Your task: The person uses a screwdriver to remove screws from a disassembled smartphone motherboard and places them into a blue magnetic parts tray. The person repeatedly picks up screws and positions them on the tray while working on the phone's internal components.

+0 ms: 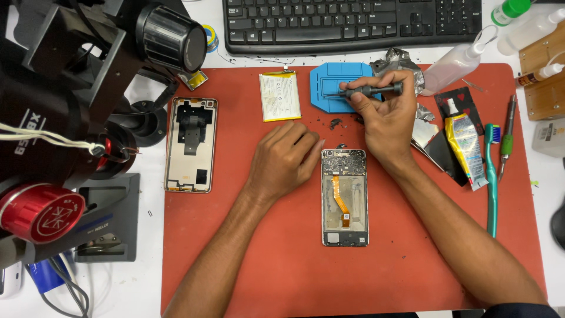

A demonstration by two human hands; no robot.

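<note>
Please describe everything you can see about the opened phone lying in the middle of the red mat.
The opened rectangular phone body with a pale metal frame lies flat on the red work mat, long side running away from the viewer. Its back cover is off: a dark circuit board fills the top, an orange flex ribbon runs down the centre, and the battery bay looks empty. The left hand rests at its upper left corner; the right hand is just above it.

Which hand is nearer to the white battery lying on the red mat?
Left. The left hand rests just below the white battery; the right hand, holding a screwdriver, is farther to its right.
</note>
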